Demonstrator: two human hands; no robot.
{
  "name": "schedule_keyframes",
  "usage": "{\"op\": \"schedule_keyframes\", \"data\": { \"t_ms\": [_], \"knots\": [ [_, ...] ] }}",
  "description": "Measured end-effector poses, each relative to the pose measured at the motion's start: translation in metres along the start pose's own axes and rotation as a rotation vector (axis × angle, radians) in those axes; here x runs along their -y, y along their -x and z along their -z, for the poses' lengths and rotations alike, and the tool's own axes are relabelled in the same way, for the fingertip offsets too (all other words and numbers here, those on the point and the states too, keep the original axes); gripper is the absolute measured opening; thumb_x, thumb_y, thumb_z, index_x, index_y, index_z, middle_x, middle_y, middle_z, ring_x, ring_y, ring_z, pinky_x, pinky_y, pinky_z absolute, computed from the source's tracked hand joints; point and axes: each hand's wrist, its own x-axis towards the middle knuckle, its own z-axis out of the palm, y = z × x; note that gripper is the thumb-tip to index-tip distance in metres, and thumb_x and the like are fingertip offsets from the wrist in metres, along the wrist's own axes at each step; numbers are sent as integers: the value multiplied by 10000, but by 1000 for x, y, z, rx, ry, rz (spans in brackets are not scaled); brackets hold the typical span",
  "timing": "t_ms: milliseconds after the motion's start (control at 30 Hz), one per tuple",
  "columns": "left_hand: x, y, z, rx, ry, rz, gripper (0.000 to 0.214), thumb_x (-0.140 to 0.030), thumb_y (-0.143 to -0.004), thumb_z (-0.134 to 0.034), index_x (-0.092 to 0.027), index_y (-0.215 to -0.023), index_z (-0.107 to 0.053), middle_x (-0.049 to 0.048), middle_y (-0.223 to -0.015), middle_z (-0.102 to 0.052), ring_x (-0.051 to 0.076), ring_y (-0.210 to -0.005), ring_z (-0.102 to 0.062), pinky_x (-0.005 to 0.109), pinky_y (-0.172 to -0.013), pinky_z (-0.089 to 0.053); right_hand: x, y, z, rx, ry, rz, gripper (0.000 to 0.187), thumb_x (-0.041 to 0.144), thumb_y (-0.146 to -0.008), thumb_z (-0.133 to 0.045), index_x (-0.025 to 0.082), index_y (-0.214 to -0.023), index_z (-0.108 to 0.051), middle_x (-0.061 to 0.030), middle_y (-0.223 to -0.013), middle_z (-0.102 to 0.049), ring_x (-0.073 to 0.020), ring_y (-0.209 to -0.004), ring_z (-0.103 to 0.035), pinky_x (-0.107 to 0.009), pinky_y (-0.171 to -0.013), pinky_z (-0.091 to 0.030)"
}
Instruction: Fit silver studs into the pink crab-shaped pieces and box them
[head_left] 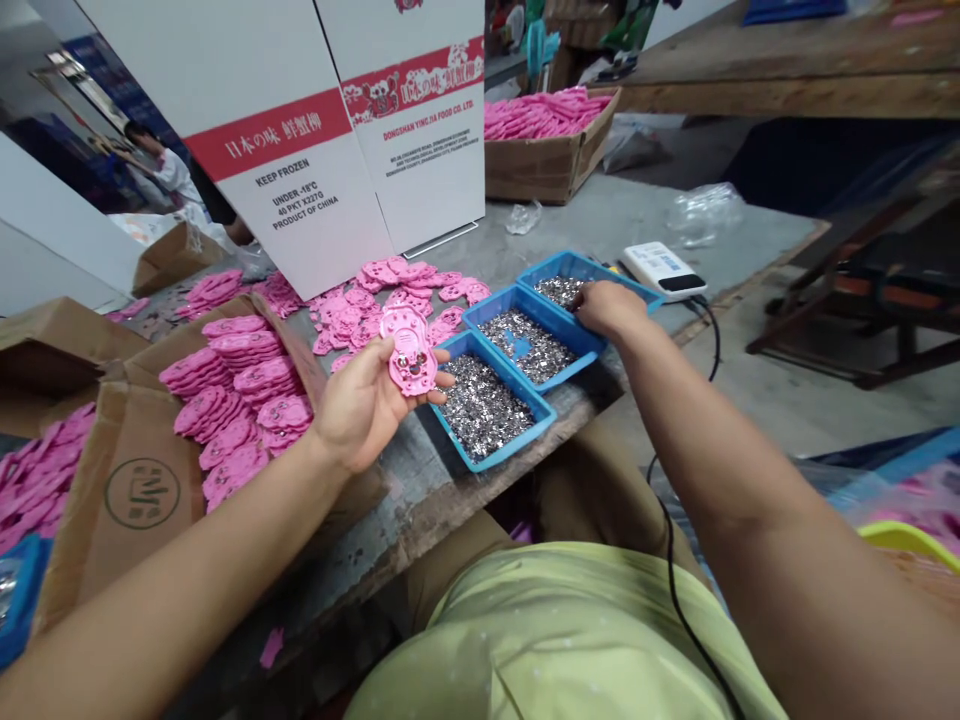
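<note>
Currently, one pink piece [409, 352] is held in the left hand [373, 385], its studded face turned up. Dark, shiny parts are seen near its lower end; only pink shows higher up. Work on it is judged partly done; whether more parts are due cannot be told. Loose pink pieces [349, 315] are spread on the tabletop [637, 215], and stacks [240, 350] are packed in an open carton [127, 490]; their finish is too small to read.

Left grip: closed lightly, thumb laid at the near edge, fingers spread beneath. The piece is held just beside the near blue tray [516, 442], past the palm. Right hand [611, 308]: lowered into the far blue tray [551, 268], among small metal parts [559, 290]. Fingertips hidden; opening and contents of that grip cannot be determined.
</note>
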Motion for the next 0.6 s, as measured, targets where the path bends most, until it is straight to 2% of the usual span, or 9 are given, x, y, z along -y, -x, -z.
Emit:
{"op": "schedule_keyframes", "data": {
  "t_ms": [67, 133, 367, 467, 600],
  "knots": [
    [0, 0, 1, 8, 6, 5, 357, -254, -1050, -377, -85, -1147, -676, 166, -960, -804, 241, -785, -792, 330, -632, -639, 7, 2, 5, 72, 147, -95, 163, 181, -876, -679, 153, -971, -808, -249, -1163, -765, -396, -1130, -720, -479, -867, -579],
    [0, 0, 1, 7, 6, 6, 354, -246, -1047, -379, -86, -1157, -675, 167, -966, -805, 244, -797, -794, 329, -633, -636, 13, 6, 9, 91, 178, -123, 202, 184, -896, -649, 144, -1011, -810, -263, -1220, -751, -406, -1167, -711, -493, -888, -576],
    [0, 0, -3, -31, -22, -1, 359, -221, -1049, -350, -62, -1096, -669, 183, -962, -800, 243, -769, -790, 327, -613, -627, 15, 14, 8, 33, 180, -123, 295, 184, -950, -581, 55, -1128, -778, -347, -1256, -718, -437, -1214, -695, -532, -937, -559],
    [0, 1, -2, -23, -7, -2, 335, -223, -1040, -383, -67, -1145, -661, 175, -953, -801, 248, -790, -794, 325, -626, -628, 14, 13, 6, 13, 153, -138, 329, 201, -972, -554, 61, -1195, -751, -351, -1274, -709, -437, -1224, -692, -540, -961, -550],
    [0, 2, -3, -33, 23, 13, 352, -210, -1044, -363, -75, -1203, -646, 157, -939, -804, 247, -837, -800, 359, -732, -658, 12, 15, 6, -33, 91, -172, 400, 219, -1014, -475, 101, -1345, -668, -323, -1317, -702, -413, -1246, -689, -547, -1012, -520]
  ]
}}
